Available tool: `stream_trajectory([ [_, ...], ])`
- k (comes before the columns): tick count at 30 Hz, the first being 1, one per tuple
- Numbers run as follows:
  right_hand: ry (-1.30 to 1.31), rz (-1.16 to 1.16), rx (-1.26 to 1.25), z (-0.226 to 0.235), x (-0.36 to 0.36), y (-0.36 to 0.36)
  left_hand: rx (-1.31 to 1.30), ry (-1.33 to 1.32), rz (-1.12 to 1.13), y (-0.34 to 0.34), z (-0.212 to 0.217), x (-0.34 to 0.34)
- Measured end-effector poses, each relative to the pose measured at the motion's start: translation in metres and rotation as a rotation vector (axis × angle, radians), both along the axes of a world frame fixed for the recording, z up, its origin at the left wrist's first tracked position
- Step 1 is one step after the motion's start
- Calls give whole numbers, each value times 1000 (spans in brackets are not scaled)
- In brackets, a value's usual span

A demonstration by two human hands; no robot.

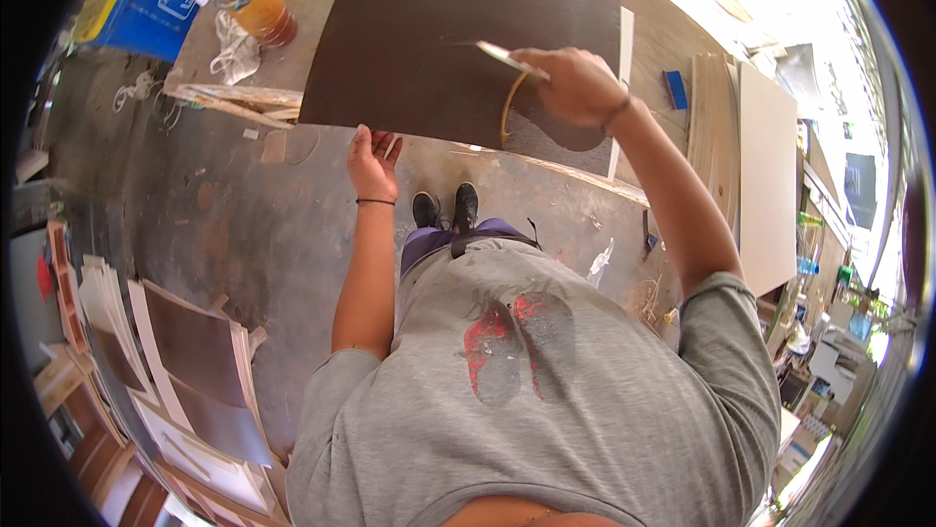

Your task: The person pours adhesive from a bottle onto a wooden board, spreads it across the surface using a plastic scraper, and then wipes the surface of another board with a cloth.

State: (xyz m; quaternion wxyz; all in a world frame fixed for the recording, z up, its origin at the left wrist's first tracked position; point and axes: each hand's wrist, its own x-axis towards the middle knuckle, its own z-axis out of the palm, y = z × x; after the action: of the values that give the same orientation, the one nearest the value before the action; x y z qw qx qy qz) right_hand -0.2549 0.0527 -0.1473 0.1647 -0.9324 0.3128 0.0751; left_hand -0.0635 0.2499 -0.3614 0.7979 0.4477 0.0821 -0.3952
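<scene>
A dark brown board (419, 49) lies flat on the workbench in front of me. My right hand (575, 86) is closed around a thin, pale, blade-like tool (499, 57), held over the board's right half with its tip toward the left. A narrow yellowish strip (506, 113) curves down from beside the tool to the board's near edge; whether it is joined to the board cannot be made out. At the near edge, close to the left corner, my left hand (372, 166) has its fingers apart, with the fingertips at the edge.
On the bench's left stand a plastic bottle of amber liquid (249, 0) and a crumpled clear bag (235, 51). A blue bin (146, 5) is beyond them. Stacked panels (715, 137) stand at the right, near a small blue block (676, 90). More panels (195, 342) lean at lower left.
</scene>
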Motion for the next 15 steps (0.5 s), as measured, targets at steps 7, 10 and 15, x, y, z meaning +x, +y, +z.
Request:
stream_trajectory([
  [7,111,13,-8,-62,-13,-25,-78,-26,-39,-1,-2,5],
  [10,121,73,12,-54,-9,-18,-99,-11,-44,1,1,4],
  [15,158,62,62,-54,-14,-13,-65,-98,-100,3,4,6],
])
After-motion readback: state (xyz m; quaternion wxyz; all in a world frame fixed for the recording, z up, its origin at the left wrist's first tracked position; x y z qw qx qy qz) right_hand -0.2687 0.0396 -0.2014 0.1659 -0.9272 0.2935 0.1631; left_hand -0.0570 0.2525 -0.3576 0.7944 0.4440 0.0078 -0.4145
